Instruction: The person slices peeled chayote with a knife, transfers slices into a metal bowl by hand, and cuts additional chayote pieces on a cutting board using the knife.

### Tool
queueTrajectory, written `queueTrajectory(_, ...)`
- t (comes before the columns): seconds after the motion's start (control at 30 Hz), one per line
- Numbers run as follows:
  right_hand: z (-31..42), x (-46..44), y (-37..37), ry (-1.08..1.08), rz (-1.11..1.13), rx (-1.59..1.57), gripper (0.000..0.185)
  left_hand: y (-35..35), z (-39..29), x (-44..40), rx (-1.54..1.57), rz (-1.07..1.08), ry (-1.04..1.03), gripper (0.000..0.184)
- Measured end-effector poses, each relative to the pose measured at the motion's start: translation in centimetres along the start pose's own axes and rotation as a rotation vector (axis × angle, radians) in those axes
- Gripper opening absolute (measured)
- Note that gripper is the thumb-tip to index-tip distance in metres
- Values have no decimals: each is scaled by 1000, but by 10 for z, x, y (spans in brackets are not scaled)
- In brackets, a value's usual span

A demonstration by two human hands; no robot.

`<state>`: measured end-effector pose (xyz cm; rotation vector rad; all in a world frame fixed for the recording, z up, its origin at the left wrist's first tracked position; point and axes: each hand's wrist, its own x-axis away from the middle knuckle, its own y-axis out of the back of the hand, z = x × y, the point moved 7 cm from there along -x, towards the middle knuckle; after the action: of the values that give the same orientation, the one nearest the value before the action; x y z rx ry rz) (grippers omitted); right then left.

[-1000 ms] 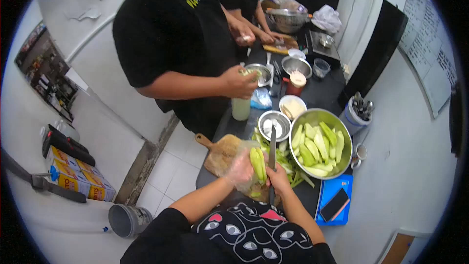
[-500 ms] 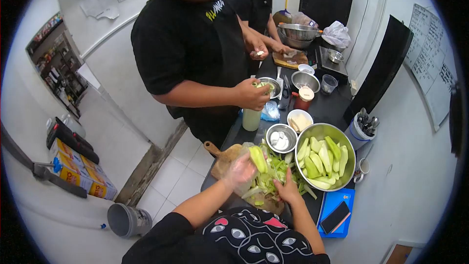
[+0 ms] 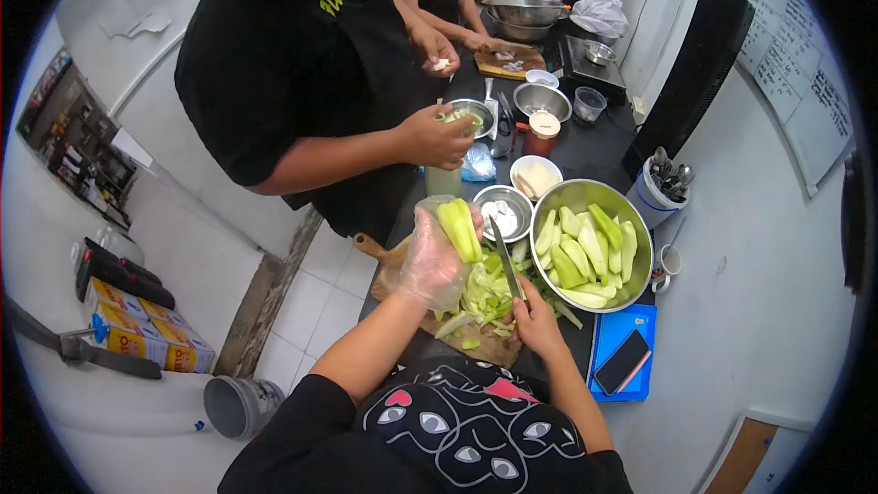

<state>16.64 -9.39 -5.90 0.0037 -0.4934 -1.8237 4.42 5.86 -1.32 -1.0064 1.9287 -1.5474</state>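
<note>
My left hand (image 3: 430, 256), in a clear plastic glove, is closed around a peeled pale green vegetable (image 3: 460, 230). It is raised above a wooden cutting board (image 3: 391, 265). My right hand (image 3: 538, 322) grips the handle of a knife (image 3: 505, 261), its blade pointing up and away from me, apart from the vegetable. Green peelings (image 3: 485, 295) are heaped on the board below both hands. To the right, a large metal bowl (image 3: 638, 220) holds several pale green pieces (image 3: 585, 261). Beyond my hands, a small metal bowl (image 3: 524, 200) contains white pieces.
A co-worker's hand (image 3: 437, 135) is close by at the left, above a bottle (image 3: 443, 181). Another person cuts on a board (image 3: 503, 69) farther back. A phone (image 3: 623, 362) lies on a blue folder (image 3: 640, 329). A utensil container (image 3: 654, 201) stands by the wall.
The vegetable is held more upright, and the knife blade now shows clearly, lifted above the peelings. My view has shifted, so the surroundings appear farther left and higher.
</note>
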Motion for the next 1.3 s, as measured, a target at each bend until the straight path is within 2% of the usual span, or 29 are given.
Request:
queueTrajectory(0.07,20,8,5,133,-51,-33,45,12,2,-11,65,204,18,56)
queueTrajectory(0.17,24,12,11,164,-73,-28,47,23,6,-18,61,30,-1,48)
queueTrajectory(0.27,38,20,17,252,-148,101,52,19,11,-21,56,148,54,44)
queueTrajectory(0.37,65,32,17,189,-141,285,59,-3,11,-4,59,-109,39,44)
queueTrajectory(0.47,67,31,14,310,-202,370,63,-16,10,7,57,-175,3,45)
queueTrajectory(0.67,95,34,16,360,-258,464,69,-24,11,14,106,-25,46,39)
queueTrajectory(0.87,99,31,12,555,-328,412,73,-33,13,18,87,76,20,37)
queueTrajectory(1.17,107,28,10,244,-6,140,83,-37,17,28,-9,-10,58,36)
queueTrajectory(1.3,106,27,7,355,-2,130,88,-44,12,30,-72,-8,41,38)
